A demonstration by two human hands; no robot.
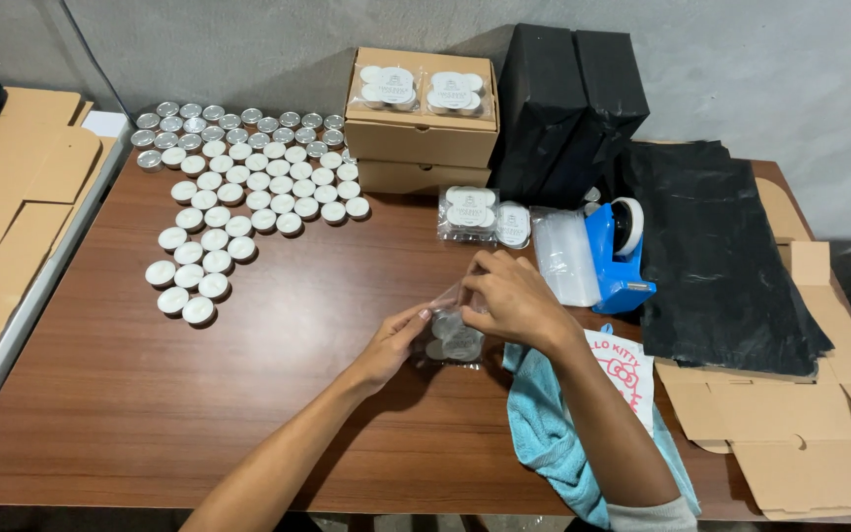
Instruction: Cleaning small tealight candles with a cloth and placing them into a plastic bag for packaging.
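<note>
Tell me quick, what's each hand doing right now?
Left hand: closed on the side of the clear bag of tealights.
Right hand: pinching the same bag's top edge.

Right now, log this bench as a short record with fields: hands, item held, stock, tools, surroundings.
left hand: supports the clear pouch from the left
right hand: pinches the pouch's top edge
item held: clear pouch with tealight candles inside
stock: loose tealights in rows, far left of the table
packed: filled pouches by the cardboard boxes
tools: blue tape dispenser
surroundings: black bags, blue cloth, flat cardboard
</note>
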